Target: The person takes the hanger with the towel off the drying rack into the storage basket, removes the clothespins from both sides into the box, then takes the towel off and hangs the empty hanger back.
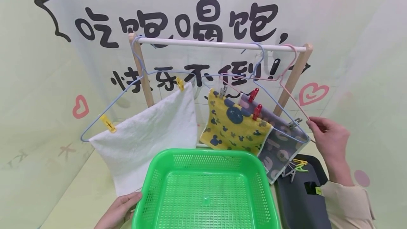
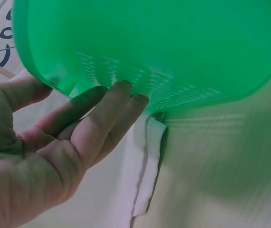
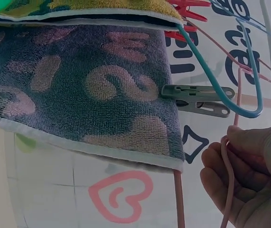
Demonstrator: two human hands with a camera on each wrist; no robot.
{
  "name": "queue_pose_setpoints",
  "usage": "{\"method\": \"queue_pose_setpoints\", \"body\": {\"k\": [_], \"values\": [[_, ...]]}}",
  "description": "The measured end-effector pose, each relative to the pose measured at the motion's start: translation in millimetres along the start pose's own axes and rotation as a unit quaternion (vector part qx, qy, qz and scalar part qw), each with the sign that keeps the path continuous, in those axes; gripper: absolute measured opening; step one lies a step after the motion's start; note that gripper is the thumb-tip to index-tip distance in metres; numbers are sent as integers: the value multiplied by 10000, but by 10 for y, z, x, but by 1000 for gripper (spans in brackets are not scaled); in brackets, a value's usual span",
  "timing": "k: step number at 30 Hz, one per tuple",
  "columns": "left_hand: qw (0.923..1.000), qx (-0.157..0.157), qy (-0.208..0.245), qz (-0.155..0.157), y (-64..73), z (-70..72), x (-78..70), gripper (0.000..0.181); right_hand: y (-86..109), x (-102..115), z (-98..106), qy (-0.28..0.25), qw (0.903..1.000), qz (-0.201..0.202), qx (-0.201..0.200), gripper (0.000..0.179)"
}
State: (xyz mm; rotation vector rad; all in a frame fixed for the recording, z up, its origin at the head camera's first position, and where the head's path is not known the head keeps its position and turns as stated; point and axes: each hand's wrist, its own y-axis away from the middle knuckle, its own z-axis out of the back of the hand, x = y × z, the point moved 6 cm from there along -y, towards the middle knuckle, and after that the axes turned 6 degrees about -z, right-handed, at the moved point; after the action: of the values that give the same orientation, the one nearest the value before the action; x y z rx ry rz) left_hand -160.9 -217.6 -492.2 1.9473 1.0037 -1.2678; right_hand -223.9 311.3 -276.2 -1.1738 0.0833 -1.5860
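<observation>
My left hand (image 1: 122, 206) grips the left rim of a green plastic basket (image 1: 206, 154). In the left wrist view its fingers (image 2: 111, 111) curl under the basket's side. With thumb and fingers, my right hand (image 1: 334, 140) pinches the lower right part of a pink hanger (image 1: 292, 98) on the rack. A grey towel with pinkish letters (image 3: 121, 85) hangs at this hanger, partly behind a yellow towel with dark mouse-head prints (image 1: 236, 123). Grey clothespins (image 3: 199, 97) and red clothespins (image 1: 257, 111) are at these towels. A blue hanger (image 1: 278, 107) crosses in front of the pink one.
The rack has a white rail (image 1: 203, 43) on wooden posts. A white towel (image 1: 152, 133) hangs at left from another blue hanger (image 1: 111, 105) with yellow clothespins (image 1: 108, 123). At right, a dark tray (image 1: 302, 200) holds loose clothespins (image 1: 300, 165). Behind stands a printed backdrop.
</observation>
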Motion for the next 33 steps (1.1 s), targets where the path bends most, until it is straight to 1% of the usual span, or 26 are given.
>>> {"method": "queue_pose_setpoints", "body": {"k": [4, 7, 12, 17, 20, 23, 28, 33], "values": [[9999, -132, -7, 47, 7, 1, 17, 35, 4, 15, -7, -129, 9999, 23, 97, 16], [9998, -202, -5, 78, 12, -2, 24, 34, 4, -1, -7, -192, 9997, -138, 118, 15], [9998, -179, 25, 72, 19, -8, 23, 33, 3, -29, 9, -343, 9988, -336, 31, 13], [9999, -135, 31, 46, 21, -12, 24, 32, -3, 25, 41, -387, 9990, -207, -61, 14], [9999, -99, 33, 16, 19, -14, 25, 31, -20, 57, 82, -492, 9985, -162, -153, 14], [10000, -63, 36, -9, 21, -18, 24, 31, -41, 59, 125, -658, 9974, -215, -181, 13], [10000, -51, 35, -18, 19, -24, 18, 32, -68, 44, 222, -639, 9968, -447, -144, 15], [10000, -21, 20, -40, 18, -30, 9, 32, -58, 43, 370, -639, 9957, -630, -222, 18]]}}
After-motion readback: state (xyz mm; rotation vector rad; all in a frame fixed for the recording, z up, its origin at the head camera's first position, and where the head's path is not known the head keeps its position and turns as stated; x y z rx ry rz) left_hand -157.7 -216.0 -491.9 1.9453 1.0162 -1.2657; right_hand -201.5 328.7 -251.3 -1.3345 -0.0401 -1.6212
